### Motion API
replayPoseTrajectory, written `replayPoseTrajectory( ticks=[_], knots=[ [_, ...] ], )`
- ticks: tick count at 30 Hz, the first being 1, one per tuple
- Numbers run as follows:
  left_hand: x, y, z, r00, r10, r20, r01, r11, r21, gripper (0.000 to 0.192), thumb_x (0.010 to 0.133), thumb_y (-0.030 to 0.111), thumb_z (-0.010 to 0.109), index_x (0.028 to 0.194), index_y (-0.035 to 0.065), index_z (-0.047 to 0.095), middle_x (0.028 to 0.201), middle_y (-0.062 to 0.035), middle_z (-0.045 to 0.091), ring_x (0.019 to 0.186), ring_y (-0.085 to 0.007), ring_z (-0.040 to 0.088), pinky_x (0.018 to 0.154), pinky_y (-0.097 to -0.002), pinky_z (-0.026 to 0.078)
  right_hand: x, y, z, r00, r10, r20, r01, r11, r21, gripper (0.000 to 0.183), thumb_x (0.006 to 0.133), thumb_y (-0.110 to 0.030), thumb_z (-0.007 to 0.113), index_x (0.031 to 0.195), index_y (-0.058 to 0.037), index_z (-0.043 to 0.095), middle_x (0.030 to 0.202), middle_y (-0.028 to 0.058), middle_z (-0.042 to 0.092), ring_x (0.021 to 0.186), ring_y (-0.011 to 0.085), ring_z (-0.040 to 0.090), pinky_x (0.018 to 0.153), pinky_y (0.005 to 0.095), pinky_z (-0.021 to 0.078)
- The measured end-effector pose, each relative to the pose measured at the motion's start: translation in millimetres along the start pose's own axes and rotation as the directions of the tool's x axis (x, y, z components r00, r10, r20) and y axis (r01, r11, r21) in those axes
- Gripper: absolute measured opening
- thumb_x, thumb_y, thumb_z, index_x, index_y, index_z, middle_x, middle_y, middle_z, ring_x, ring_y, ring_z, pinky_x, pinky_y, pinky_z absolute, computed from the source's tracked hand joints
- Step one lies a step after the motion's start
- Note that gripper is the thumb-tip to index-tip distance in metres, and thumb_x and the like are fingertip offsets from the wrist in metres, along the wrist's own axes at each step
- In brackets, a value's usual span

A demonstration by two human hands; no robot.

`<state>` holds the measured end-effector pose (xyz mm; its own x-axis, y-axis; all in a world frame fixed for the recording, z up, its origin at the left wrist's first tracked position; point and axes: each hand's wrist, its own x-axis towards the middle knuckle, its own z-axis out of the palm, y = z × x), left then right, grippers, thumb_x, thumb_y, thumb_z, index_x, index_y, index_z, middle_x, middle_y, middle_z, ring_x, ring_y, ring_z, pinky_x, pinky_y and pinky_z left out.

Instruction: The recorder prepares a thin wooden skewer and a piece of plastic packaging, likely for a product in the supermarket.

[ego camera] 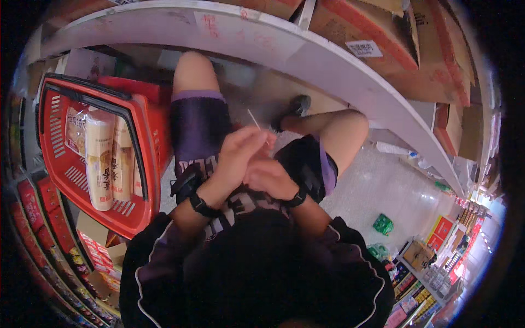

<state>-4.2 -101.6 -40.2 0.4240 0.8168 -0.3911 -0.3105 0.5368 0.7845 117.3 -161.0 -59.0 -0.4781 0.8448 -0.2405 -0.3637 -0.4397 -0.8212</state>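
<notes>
My left hand [242, 149] is raised over my lap, fingers curled together. A thin white stick [254, 119] juts up from its fingertips; what it belongs to cannot be made out. Just below and to the right, my right hand [268, 176] is bent inward against the left, blurred by motion, and its fingers are partly hidden. To my left stands a red plastic shopping basket [152, 164] with a black handle. Inside it lean long cylindrical packs [99, 160], apparently dried noodles, beside a flat printed packet [76, 127].
In front, a pale shelf board [279, 39] curves across, carrying cardboard boxes [369, 24]. Stocked shelves [45, 213] line the left side. A green plastic bag [383, 224] lies on the speckled floor [361, 197] to the right, near more store shelving [422, 279].
</notes>
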Motion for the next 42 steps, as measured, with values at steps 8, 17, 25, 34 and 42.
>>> replayPoseTrajectory(
  ticks=[8,17,25,34,42],
  knots=[
    [-3.7,1.1,2.9,0.998,-0.020,0.057,0.027,0.992,-0.120,0.020,0.088,0.019,0.048,0.085,0.0000,0.056,0.082,-0.0070,0.056,0.075,-0.0134,0.053,0.069,-0.0252,0.042,-2.3,-1.1,3.6,0.998,0.060,0.020,-0.062,0.992,0.110,0.015,0.087,-0.013,0.045,0.080,-0.0032,0.054,0.065,-0.0021,0.044,0.056,0.0056,0.038,0.049,0.0192,0.0294],
    [-7.5,8.2,-0.7,0.999,-0.036,0.011,0.038,0.976,-0.215,0.018,0.087,0.018,0.049,0.085,0.0018,0.054,0.079,-0.0057,0.054,0.075,-0.0160,0.051,0.070,-0.0282,0.042,-0.1,-8.6,6.7,0.995,-0.051,0.088,-0.003,0.849,0.529,0.023,0.084,-0.022,0.047,0.071,-0.0022,0.047,0.058,-0.0003,0.038,0.049,0.0078,0.033,0.045,0.0232,0.0241],
    [-9.5,11.1,-3.5,0.995,0.082,0.057,-0.070,0.980,-0.188,0.019,0.089,0.017,0.046,0.085,0.0000,0.054,0.081,-0.0076,0.055,0.074,-0.0160,0.052,0.069,-0.0289,0.041,-3.1,-9.6,-3.3,0.918,-0.270,0.290,0.083,0.846,0.526,0.030,0.077,-0.028,0.053,0.066,-0.0013,0.048,0.056,0.0028,0.041,0.046,0.0108,0.037,0.043,0.0241,0.0282],
    [-14.3,10.2,-2.5,0.991,0.087,0.100,-0.065,0.977,-0.204,0.021,0.089,0.017,0.043,0.085,-0.0023,0.053,0.081,-0.0096,0.053,0.075,-0.0163,0.051,0.069,-0.0276,0.040,-7.2,-8.5,17.4,0.970,0.133,0.202,-0.224,0.806,0.548,0.030,0.091,-0.026,0.045,0.070,-0.0044,0.048,0.053,0.0011,0.041,0.037,0.0060,0.033,0.034,0.0205,0.0221],
    [-13.8,-0.2,-13.3,0.997,0.073,0.003,-0.073,0.997,-0.010,0.020,0.089,0.015,0.045,0.089,-0.0031,0.054,0.087,-0.0093,0.055,0.079,-0.0157,0.051,0.071,-0.0268,0.040,10.4,35.5,7.8,0.982,0.180,0.052,-0.157,0.635,0.757,0.037,0.092,-0.034,0.040,0.066,-0.0083,0.045,0.051,-0.0050,0.033,0.039,0.0048,0.028,0.036,0.0200,0.0184]
  ],
)
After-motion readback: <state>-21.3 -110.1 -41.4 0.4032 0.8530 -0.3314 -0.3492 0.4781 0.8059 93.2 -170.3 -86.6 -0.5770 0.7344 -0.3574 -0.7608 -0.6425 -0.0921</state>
